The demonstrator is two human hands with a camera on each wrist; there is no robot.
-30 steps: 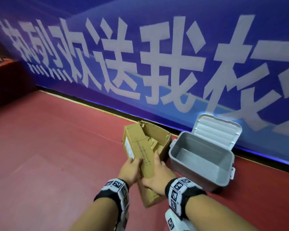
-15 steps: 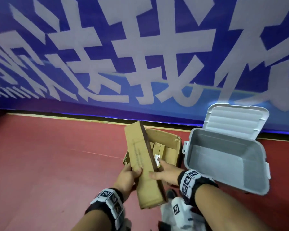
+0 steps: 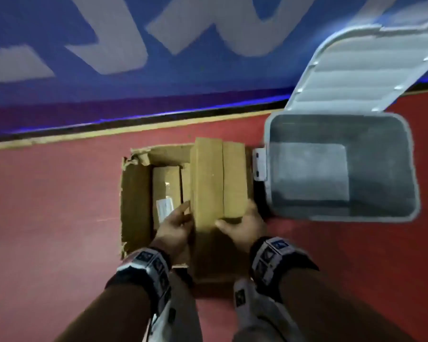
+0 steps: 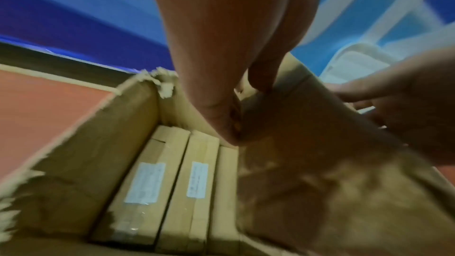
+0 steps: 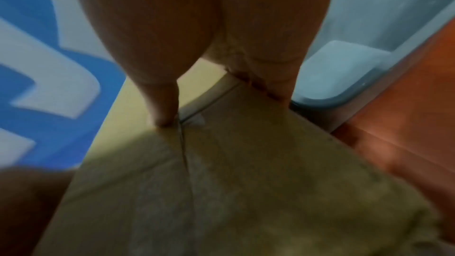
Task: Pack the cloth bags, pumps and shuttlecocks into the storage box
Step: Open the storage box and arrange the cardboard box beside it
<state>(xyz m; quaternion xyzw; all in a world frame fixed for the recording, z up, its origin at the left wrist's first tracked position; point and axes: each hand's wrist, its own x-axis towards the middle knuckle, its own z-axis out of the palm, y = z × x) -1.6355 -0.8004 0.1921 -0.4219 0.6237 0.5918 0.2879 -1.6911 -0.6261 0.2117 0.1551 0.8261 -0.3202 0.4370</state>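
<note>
Above the torn carton on the red floor, the left hand and right hand clasp a long cardboard box from either side, thumbs and fingers curled around its near end. Judged step: lifting packaged stock from the carton, where similar labelled boxes lie. The storage box stands just beside, lid up and apparently empty; next, carry the load rightward over its rim.

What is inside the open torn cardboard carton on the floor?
In the torn carton, long narrow cardboard boxes lie side by side, two with white labels. The long box held by both hands covers the carton's right part, so what lies beneath is hidden.
</note>
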